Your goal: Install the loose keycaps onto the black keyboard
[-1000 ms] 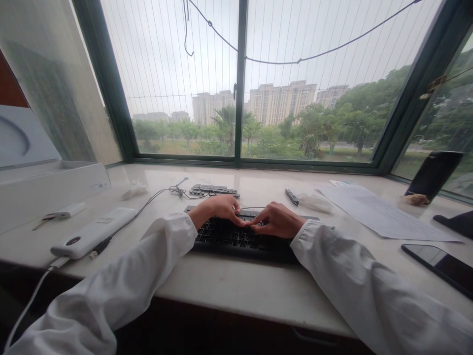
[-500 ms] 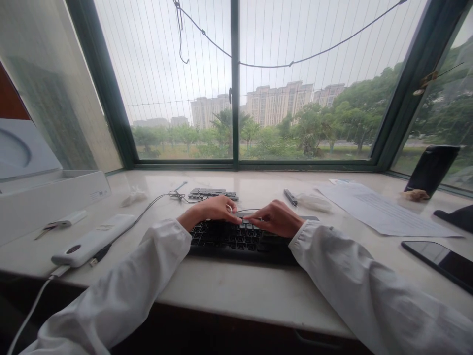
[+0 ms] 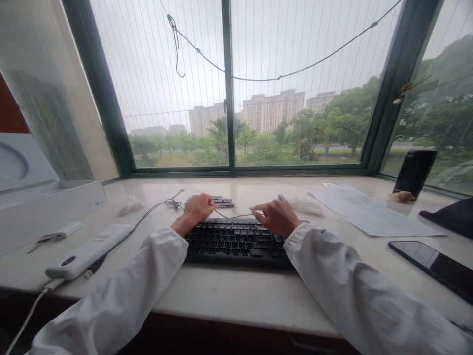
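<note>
A black keyboard (image 3: 229,241) lies in front of me, many of its key positions showing as bare square sockets. Behind its far edge sits a group of loose dark keycaps (image 3: 224,202). My left hand (image 3: 199,211) is closed at the keyboard's far left, partly covering the keycaps. Its thumb and forefinger come together, and whatever may be between them is hidden. Over the far right part of the keyboard is my right hand (image 3: 277,217), forefinger stretched out and thumb apart, with nothing seen in it. The keyboard's thin cable (image 3: 236,217) runs behind it.
To the left are a white power bank (image 3: 88,250), a tangled cable (image 3: 172,202) and an open white box (image 3: 66,199). A paper sheet (image 3: 373,209), a clear plastic bag (image 3: 306,207), a phone (image 3: 432,261) and a dark upright object (image 3: 414,172) lie or stand on the right.
My hands were close together above the keyboard's middle and have now parted. The left hand has moved left toward the loose keycaps, uncovering the middle keys. The view has tilted slightly up.
</note>
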Action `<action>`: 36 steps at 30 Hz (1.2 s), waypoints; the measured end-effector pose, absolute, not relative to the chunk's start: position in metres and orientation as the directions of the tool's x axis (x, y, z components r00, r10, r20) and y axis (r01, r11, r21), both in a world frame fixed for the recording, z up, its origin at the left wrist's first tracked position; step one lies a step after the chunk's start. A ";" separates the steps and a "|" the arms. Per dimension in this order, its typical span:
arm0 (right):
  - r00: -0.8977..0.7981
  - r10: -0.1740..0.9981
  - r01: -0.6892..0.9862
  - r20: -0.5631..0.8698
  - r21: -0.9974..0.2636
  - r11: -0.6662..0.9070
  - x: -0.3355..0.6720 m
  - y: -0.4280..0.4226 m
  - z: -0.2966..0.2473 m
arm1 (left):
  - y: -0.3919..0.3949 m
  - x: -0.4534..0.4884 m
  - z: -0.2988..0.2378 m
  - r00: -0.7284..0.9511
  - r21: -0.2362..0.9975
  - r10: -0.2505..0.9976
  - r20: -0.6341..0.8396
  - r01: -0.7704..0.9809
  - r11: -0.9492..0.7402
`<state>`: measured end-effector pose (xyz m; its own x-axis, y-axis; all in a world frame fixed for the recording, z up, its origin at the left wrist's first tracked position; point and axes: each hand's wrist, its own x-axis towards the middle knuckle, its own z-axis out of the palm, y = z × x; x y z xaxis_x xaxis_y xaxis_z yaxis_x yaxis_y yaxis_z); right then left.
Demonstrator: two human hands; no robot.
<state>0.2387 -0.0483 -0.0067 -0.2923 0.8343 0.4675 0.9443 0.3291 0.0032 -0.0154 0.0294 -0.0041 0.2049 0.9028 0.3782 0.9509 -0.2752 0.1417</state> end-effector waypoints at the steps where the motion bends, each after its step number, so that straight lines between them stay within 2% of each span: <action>1: -0.286 0.840 0.947 0.462 0.001 0.322 0.241 -0.048 -0.007 | 0.031 -0.017 -0.005 0.209 0.125 0.899 0.385 0.953 -0.276; 8: -0.228 0.867 0.963 0.444 -0.029 0.268 0.256 -0.045 -0.007 | 0.036 -0.024 -0.007 0.244 0.002 0.857 0.454 0.961 -0.275; 14: -0.243 0.861 0.958 0.447 -0.031 0.287 0.261 -0.042 -0.009 | 0.044 -0.019 -0.005 0.258 0.007 0.861 0.439 0.957 -0.290; 18: -0.248 0.864 0.959 0.438 -0.017 0.284 0.262 -0.043 -0.008 | 0.073 -0.013 0.008 0.300 -0.061 0.888 0.349 0.953 -0.298; 23: -0.263 0.867 0.953 0.423 -0.027 0.302 0.262 -0.044 -0.008 | 0.126 -0.002 0.023 0.489 -0.169 0.860 0.146 0.869 -0.465; 31: -0.275 0.862 0.943 0.425 -0.054 0.328 0.262 -0.044 -0.008 | 0.168 0.013 0.018 0.446 -0.200 0.895 0.010 0.878 -0.435; 36: -0.280 0.872 0.944 0.401 -0.050 0.326 0.261 -0.045 -0.009 | 0.177 0.016 0.012 0.449 -0.206 0.894 -0.006 0.874 -0.440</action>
